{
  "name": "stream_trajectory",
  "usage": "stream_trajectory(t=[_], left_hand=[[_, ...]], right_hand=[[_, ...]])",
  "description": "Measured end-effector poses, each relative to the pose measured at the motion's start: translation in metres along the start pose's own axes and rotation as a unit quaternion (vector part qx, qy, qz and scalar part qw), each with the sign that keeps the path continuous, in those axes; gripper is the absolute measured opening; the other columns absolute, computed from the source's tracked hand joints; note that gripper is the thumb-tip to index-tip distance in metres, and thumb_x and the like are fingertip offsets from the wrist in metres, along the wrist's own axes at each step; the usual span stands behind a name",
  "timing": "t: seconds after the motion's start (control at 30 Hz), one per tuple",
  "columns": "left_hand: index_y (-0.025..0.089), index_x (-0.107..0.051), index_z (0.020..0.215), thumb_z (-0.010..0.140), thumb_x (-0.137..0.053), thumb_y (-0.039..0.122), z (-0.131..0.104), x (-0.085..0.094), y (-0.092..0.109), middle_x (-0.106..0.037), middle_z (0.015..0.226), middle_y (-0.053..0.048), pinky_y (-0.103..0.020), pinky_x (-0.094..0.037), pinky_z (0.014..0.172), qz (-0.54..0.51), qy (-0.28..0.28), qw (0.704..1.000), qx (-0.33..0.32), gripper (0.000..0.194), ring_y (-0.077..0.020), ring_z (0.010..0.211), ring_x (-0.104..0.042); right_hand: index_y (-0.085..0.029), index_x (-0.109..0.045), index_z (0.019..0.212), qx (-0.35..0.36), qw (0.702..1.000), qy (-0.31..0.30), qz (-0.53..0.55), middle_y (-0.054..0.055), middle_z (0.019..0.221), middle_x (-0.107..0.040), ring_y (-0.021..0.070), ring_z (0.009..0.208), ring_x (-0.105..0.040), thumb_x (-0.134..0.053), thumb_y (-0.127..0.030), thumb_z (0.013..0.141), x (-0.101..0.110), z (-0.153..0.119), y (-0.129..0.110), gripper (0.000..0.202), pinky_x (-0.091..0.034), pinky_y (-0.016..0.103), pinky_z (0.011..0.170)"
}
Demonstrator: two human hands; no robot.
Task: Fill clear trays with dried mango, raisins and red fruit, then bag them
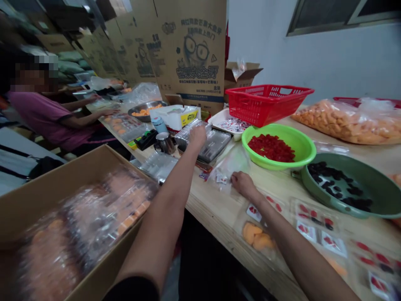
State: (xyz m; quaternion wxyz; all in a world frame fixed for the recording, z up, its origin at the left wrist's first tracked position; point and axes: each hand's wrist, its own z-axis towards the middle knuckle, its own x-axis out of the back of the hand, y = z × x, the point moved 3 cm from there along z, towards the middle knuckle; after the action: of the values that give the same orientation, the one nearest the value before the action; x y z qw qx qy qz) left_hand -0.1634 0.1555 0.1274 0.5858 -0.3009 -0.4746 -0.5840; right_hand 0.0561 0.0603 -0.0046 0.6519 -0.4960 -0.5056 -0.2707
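My left hand [198,136] reaches forward, its fingers curled down on a stack of clear plastic trays [184,133]. Beside that stack lies a dark tray with clear packaging [216,144]. My right hand [242,183] is low over the table, fingers bent and pinched at the edge of a clear plastic bag [230,165]; a small printed card [222,179] shows by it. Under my right forearm are clear trays holding orange pieces [255,235], red pieces [303,209] and printed cards [333,242]. Blur hides the fingertips' exact contact.
An open carton [90,161] of wrapped orange packs stands at left. A lime bowl [300,156] of red pieces, a green basin [385,200] of black pieces, a red basket [266,100], a metal mug [165,143] and a bag of orange pieces [351,121] are around. A co-worker [46,113] sits left.
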Motion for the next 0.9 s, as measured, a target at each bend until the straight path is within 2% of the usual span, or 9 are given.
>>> stream_trajectory(t=[0.07,0.13,0.2,0.27,0.33,0.43,0.57,0.73,0.9], left_hand=[[0.010,-0.054,0.136,0.096,-0.058,0.026,-0.012,0.009,0.014,-0.055,0.138,-0.023,-0.054,-0.038,0.109,-0.025,0.056,0.998,0.001,0.043,-0.0376,0.133,-0.047],[0.013,-0.050,0.140,0.097,-0.056,0.029,-0.035,0.021,0.030,-0.053,0.143,-0.020,-0.052,-0.036,0.112,-0.092,0.088,0.991,-0.041,0.046,-0.0351,0.135,-0.046],[0.017,-0.058,0.132,0.098,-0.055,0.030,-0.073,0.028,0.047,-0.062,0.133,-0.013,-0.042,-0.042,0.109,-0.179,0.011,0.971,-0.160,0.037,-0.0272,0.126,-0.055],[0.020,-0.061,0.128,0.093,-0.065,0.037,-0.125,0.026,0.060,-0.066,0.127,-0.008,-0.034,-0.046,0.104,-0.220,-0.146,0.914,-0.307,0.039,-0.0224,0.118,-0.061],[0.021,-0.063,0.127,0.084,-0.077,0.038,-0.173,0.020,0.062,-0.065,0.129,-0.009,-0.036,-0.045,0.106,-0.178,-0.198,0.893,-0.364,0.048,-0.0244,0.120,-0.060],[0.019,-0.069,0.112,0.091,-0.064,0.019,-0.219,0.004,0.057,-0.069,0.118,-0.011,-0.042,-0.046,0.101,-0.063,-0.161,0.925,-0.339,0.021,-0.0276,0.118,-0.060],[0.019,-0.072,0.097,0.096,-0.050,0.012,-0.249,-0.021,0.056,-0.074,0.095,-0.010,-0.041,-0.048,0.089,-0.017,-0.154,0.931,-0.330,0.023,-0.0257,0.099,-0.065],[0.019,-0.072,0.087,0.096,-0.057,0.021,-0.262,-0.038,0.064,-0.074,0.089,-0.008,-0.035,-0.048,0.081,-0.061,-0.190,0.946,-0.255,0.018,-0.0240,0.091,-0.066],[0.019,-0.067,0.075,0.086,-0.072,0.022,-0.256,-0.037,0.071,-0.072,0.082,-0.002,-0.029,-0.044,0.074,-0.159,-0.233,0.943,-0.177,0.013,-0.0196,0.085,-0.064]], right_hand=[[-0.016,-0.077,0.105,-0.002,1.000,0.003,0.018,0.008,0.093,-0.077,0.0159,0.078,-0.066,-0.041,-0.017,0.097,0.008,-0.004,0.003,0.037,-0.041,0.023,0.069],[-0.018,-0.075,0.109,-0.001,0.999,0.017,0.028,0.006,0.095,-0.076,0.0162,0.083,-0.066,-0.038,-0.018,0.098,0.019,-0.016,0.008,0.039,-0.042,0.023,0.073],[-0.018,-0.076,0.104,0.028,0.999,0.034,0.017,0.008,0.096,-0.075,0.0185,0.091,-0.066,-0.042,-0.018,0.096,0.030,-0.036,0.011,0.035,-0.042,0.024,0.080],[-0.018,-0.075,0.098,0.070,0.997,0.042,-0.004,0.009,0.095,-0.074,0.0198,0.095,-0.065,-0.047,-0.017,0.093,0.035,-0.058,0.013,0.029,-0.042,0.025,0.082],[-0.018,-0.074,0.100,0.093,0.995,0.034,-0.020,0.009,0.096,-0.073,0.0193,0.093,-0.064,-0.047,-0.014,0.092,0.036,-0.078,0.016,0.028,-0.042,0.025,0.081],[-0.018,-0.073,0.106,0.072,0.997,0.020,-0.021,0.008,0.101,-0.073,0.0188,0.096,-0.064,-0.045,-0.009,0.091,0.035,-0.097,0.027,0.032,-0.043,0.025,0.084],[-0.015,-0.069,0.119,0.054,0.998,0.026,-0.036,0.012,0.118,-0.068,0.0221,0.108,-0.060,-0.046,-0.005,0.089,0.049,-0.116,0.033,0.039,-0.044,0.029,0.092],[-0.011,-0.064,0.130,0.081,0.986,0.121,-0.083,0.018,0.125,-0.060,0.0290,0.112,-0.052,-0.048,0.000,0.080,0.066,-0.160,-0.003,0.053,-0.041,0.039,0.095],[-0.019,-0.069,0.124,0.120,0.979,0.078,-0.146,0.015,0.148,-0.049,0.0388,0.138,-0.033,-0.052,-0.009,0.086,0.041,-0.168,-0.023,0.042,-0.030,0.053,0.105]])
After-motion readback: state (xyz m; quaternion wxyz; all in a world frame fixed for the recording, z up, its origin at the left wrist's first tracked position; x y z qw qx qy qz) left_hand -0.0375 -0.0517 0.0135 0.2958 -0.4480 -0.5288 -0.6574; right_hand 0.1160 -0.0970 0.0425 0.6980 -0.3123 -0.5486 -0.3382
